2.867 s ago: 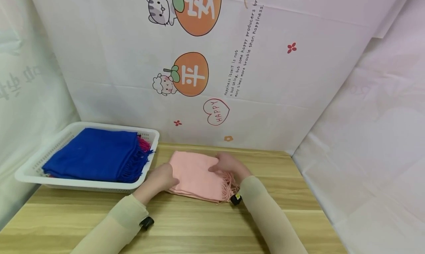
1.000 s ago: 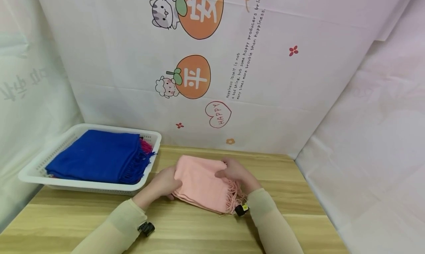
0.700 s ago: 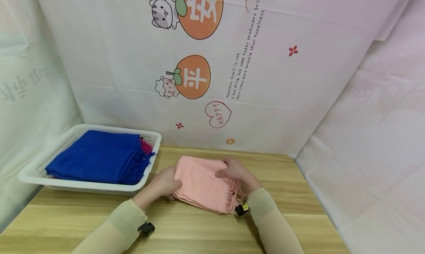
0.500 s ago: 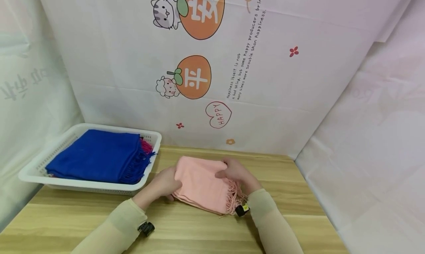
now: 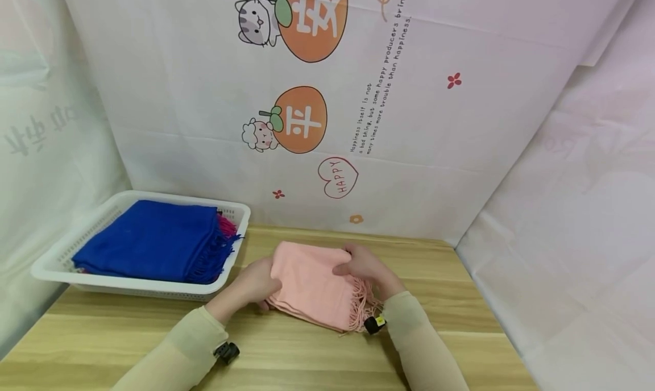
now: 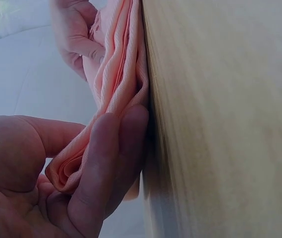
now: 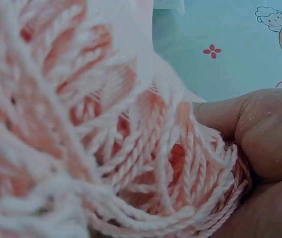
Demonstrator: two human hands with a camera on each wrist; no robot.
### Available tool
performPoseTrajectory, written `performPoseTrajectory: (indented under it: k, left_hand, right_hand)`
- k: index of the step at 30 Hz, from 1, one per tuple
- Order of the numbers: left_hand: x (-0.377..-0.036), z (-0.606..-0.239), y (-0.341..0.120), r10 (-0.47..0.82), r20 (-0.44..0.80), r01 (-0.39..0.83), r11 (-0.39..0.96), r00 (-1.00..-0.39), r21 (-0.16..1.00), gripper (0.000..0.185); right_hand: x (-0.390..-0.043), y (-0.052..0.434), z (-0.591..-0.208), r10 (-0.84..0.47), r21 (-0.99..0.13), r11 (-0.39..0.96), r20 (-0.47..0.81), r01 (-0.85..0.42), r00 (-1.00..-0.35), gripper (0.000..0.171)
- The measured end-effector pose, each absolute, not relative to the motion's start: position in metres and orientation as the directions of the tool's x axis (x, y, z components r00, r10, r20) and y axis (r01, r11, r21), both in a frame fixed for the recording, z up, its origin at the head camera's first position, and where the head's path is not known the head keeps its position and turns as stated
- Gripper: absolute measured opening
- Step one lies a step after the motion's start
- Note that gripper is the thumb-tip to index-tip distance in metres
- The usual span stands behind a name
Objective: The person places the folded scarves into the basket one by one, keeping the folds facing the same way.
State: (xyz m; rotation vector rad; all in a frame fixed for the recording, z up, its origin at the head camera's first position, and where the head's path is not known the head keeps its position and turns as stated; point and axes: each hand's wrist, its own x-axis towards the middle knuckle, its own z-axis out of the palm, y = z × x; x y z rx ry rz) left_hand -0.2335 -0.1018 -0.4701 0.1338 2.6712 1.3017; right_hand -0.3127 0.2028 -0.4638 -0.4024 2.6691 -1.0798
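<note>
Wooden bench (image 5: 286, 351) carries a white basket (image 5: 56, 260) holding a folded blue scarf (image 5: 148, 240). Just right of the basket lies a folded pink scarf (image 5: 312, 283) on the bench. The left hand (image 5: 253, 283) pinches its left edge; the right hand (image 5: 365, 269) grips its fringed end.

Head view's bright and evenly lit, soft shadows, slight wide-angle bending at edges. Both wrist views are super close, blurry and bluish.
</note>
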Motion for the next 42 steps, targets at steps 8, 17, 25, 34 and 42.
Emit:
performPoseTrajectory:
  k: [8, 17, 25, 34, 42]
  left_hand:
    - [-0.232, -0.468, -0.1, 0.148, -0.101, 0.012, 0.614, -0.984, 0.789, 0.05]
    - [-0.23, -0.466, -0.1, 0.141, -0.117, -0.012, 0.591, -0.983, 0.807, 0.058]
    - [-0.226, -0.458, -0.099, 0.144, -0.105, -0.003, 0.573, -0.984, 0.82, 0.058]
    - [-0.223, -0.451, -0.1, 0.146, -0.082, 0.015, 0.565, -0.986, 0.825, 0.056]
    - [-0.223, -0.443, -0.102, 0.152, -0.045, 0.051, 0.572, -0.987, 0.818, 0.05]
  right_hand:
    - [-0.315, 0.206, -0.465, -0.353, -0.711, 0.68, -0.103, -0.18, -0.93, 0.079]
    - [-0.313, 0.208, -0.461, -0.368, -0.736, 0.655, -0.113, -0.171, -0.923, 0.077]
    - [-0.313, 0.206, -0.459, -0.361, -0.776, 0.605, -0.068, -0.178, -0.93, 0.068]
    - [-0.312, 0.204, -0.454, -0.327, -0.769, 0.608, -0.019, -0.195, -0.945, 0.056]
    - [-0.315, 0.203, -0.455, -0.332, -0.795, 0.566, 0.02, -0.216, -0.943, 0.044]
